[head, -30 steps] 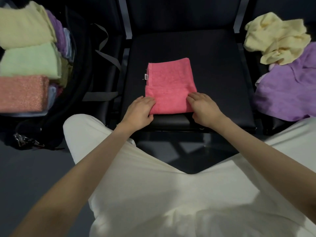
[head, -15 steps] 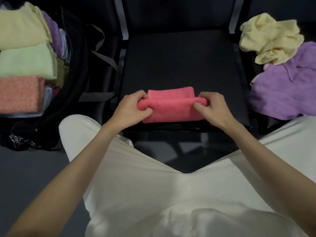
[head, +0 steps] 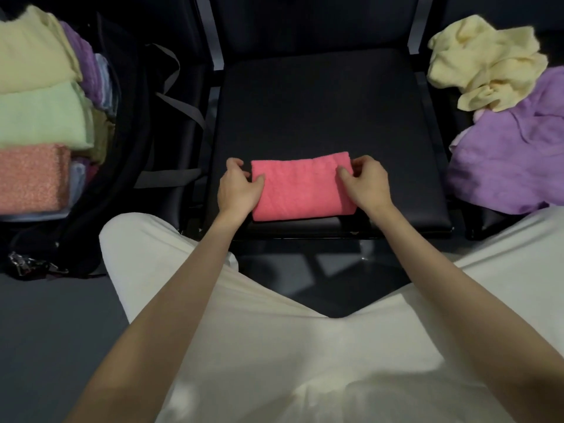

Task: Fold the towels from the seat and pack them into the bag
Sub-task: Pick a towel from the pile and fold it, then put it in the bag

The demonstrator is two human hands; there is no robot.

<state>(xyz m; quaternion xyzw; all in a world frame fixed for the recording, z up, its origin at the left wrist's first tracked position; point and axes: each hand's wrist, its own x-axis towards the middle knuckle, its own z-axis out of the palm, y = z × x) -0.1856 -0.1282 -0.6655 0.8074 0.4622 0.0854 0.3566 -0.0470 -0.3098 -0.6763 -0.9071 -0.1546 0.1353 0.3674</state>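
Black seat [head: 320,111]: both hands grip pink towel [head: 302,187]

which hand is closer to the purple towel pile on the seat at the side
Right. The right hand grips the pink towel's end facing the purple towel; the left hand grips the far end.

I'm holding a plain coral-pink towel [head: 302,187] on a black seat [head: 320,111]. My trousers [head: 274,346] are showing cream-white. In the black bag [head: 128,141] folded towels are showing pale yellow [head: 30,56], mint green [head: 39,114] and speckled salmon-pink [head: 30,177], with purple [head: 81,53] and light blue edges behind. Grey straps [head: 180,108] are running across the bag. On the right, a pale yellow crumpled towel [head: 485,56] is lying on a lilac one [head: 512,154].
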